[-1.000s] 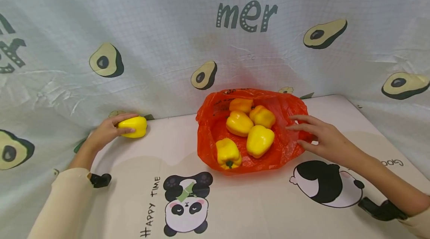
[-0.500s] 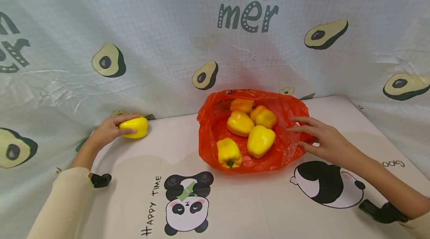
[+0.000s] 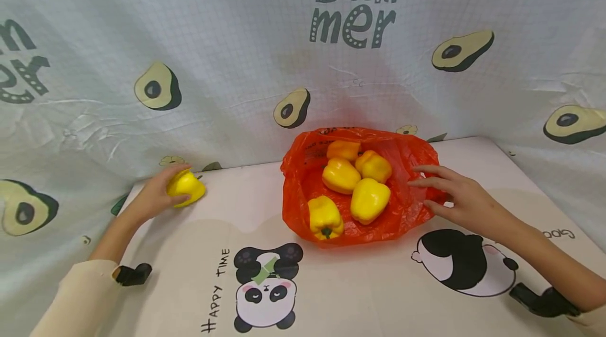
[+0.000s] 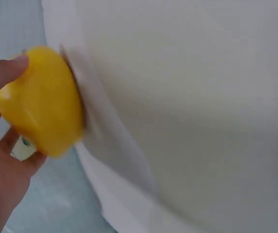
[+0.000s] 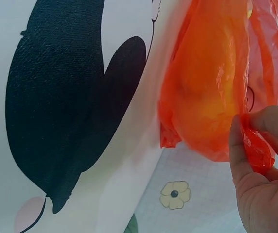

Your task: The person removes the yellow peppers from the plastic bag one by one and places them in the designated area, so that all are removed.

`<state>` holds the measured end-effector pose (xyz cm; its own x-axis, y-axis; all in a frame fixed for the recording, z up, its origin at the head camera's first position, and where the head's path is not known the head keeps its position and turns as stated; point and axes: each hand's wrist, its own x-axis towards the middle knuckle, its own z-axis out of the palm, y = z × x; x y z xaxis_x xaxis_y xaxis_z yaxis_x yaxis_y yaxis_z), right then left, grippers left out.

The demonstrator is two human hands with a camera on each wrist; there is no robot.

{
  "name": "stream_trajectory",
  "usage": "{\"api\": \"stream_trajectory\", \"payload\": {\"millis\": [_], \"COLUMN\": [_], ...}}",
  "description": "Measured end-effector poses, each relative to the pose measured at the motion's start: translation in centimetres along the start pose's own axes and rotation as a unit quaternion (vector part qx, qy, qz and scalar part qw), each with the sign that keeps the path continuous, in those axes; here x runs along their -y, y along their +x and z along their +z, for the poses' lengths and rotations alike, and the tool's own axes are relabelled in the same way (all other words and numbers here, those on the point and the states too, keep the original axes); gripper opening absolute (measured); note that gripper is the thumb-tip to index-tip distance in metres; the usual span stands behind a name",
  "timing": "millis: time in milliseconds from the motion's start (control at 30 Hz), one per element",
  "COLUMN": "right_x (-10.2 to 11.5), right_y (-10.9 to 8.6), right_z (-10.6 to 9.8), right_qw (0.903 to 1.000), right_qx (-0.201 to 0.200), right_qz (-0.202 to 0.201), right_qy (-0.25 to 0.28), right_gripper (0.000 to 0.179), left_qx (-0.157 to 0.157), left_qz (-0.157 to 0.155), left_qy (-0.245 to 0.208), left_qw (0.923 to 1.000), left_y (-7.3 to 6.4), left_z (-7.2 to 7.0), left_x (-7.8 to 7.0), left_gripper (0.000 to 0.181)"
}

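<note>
At the back left of the table my left hand (image 3: 153, 195) grips a yellow bell pepper (image 3: 188, 188), thumb on one side and fingers on the other. In the left wrist view that pepper (image 4: 49, 104) looks slightly blurred, close over the table's edge. A red plastic bag (image 3: 292, 205) lies with its mouth wide and facing me. Inside it are several more yellow bell peppers (image 3: 370, 201), one more orange at the back. My right hand (image 3: 466, 197) pinches the bag's right edge; the right wrist view shows bunched red plastic (image 5: 258, 150) between thumb and fingers.
A pale table (image 3: 369, 295) printed with pandas carries everything. Behind it hangs a light cloth (image 3: 227, 53) with avocado prints, meeting the table's back edge. Dark wrist cameras (image 3: 132, 275) sit on both forearms.
The left hand has tilted the pepper and drawn it slightly toward me, so its stem now shows at the back. The right hand and bag stay in place while the view shifts slightly.
</note>
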<state>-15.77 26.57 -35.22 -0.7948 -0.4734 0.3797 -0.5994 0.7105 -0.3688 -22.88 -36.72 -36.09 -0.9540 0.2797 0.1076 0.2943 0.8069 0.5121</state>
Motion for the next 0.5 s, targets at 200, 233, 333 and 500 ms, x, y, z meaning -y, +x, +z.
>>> {"api": "stream_trajectory", "payload": {"millis": [200, 233, 333, 500], "right_x": [0.0, 0.0, 0.1, 0.1], "right_y": [0.1, 0.2, 0.2, 0.1], "right_z": [-0.1, -0.1, 0.0, 0.2], "right_qw": [1.0000, 1.0000, 1.0000, 1.0000], "right_qx": [0.000, 0.000, 0.002, 0.005], "right_qz": [0.000, 0.001, 0.003, 0.002], "right_qy": [0.002, 0.003, 0.003, 0.003], "right_gripper": [0.050, 0.050, 0.050, 0.049], "left_qx": [-0.057, -0.061, -0.069, -0.058], "left_qz": [0.085, 0.092, 0.107, 0.112], "left_qy": [0.038, 0.040, 0.040, 0.032], "left_qw": [0.9941, 0.9931, 0.9911, 0.9915], "left_y": [-0.5, -0.6, -0.9, -1.5], "left_z": [0.7, 0.8, 1.3, 2.4], "left_x": [-3.5, -4.2, -6.5, -10.1], "left_gripper": [0.065, 0.064, 0.059, 0.057]}}
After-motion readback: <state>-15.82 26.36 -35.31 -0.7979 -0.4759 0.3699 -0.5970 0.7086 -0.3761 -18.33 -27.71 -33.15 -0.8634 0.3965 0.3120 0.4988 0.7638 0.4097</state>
